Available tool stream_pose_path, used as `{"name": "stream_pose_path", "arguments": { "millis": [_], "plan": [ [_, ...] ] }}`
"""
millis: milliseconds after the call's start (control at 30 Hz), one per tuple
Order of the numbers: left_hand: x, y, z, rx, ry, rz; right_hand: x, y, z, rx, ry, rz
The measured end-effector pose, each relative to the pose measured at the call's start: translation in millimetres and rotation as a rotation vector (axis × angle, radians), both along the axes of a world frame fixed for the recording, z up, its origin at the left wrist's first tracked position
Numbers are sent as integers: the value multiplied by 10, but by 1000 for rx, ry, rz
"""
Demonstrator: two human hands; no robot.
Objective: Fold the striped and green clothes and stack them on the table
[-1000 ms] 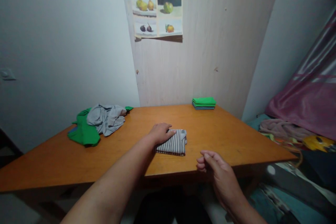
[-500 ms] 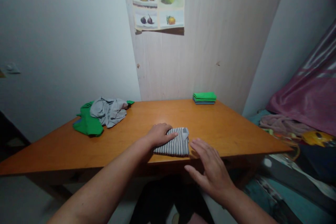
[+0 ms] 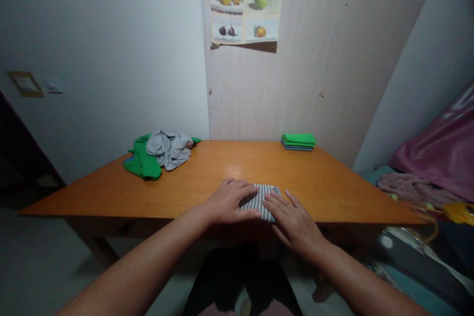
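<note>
Folded striped cloth (image 3: 261, 200) just below centre on my feed
My left hand (image 3: 230, 201) lies open over its left side; my right hand (image 3: 296, 221), also open, touches its right.

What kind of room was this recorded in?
Probably a room in a home, perhaps a bedroom: a wooden table stands against the wall, a sheet of fruit pictures hangs above it, and pink satiny fabric drapes over a cluttered area at the right.
</note>
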State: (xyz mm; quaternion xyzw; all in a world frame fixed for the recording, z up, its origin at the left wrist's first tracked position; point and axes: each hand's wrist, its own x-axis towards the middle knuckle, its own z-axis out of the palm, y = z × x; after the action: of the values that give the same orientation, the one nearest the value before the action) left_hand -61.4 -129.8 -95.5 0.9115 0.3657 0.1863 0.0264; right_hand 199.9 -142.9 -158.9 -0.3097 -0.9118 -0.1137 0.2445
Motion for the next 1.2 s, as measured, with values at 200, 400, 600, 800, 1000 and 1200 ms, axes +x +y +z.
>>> {"name": "stream_pose_path", "arguments": {
  "millis": [200,400,600,800,1000,1200],
  "plan": [
    [-59,-178,-50,57,-26,66,30,80,343,-153,162,9],
    [-93,-148,147,-109,-270,132,58,104,724,-579,403,36],
    [-57,-126,276,-195,-448,101,85,180,783,-583,603,63],
    [-51,-144,262,-169,-344,117,26,129,804,-437,394,112],
    [-60,-187,298,-155,-293,120,-44,131,905,-439,188,113],
    [-113,-165,282,-171,-287,129,-22,133,914,-444,288,116]
  ]
}}
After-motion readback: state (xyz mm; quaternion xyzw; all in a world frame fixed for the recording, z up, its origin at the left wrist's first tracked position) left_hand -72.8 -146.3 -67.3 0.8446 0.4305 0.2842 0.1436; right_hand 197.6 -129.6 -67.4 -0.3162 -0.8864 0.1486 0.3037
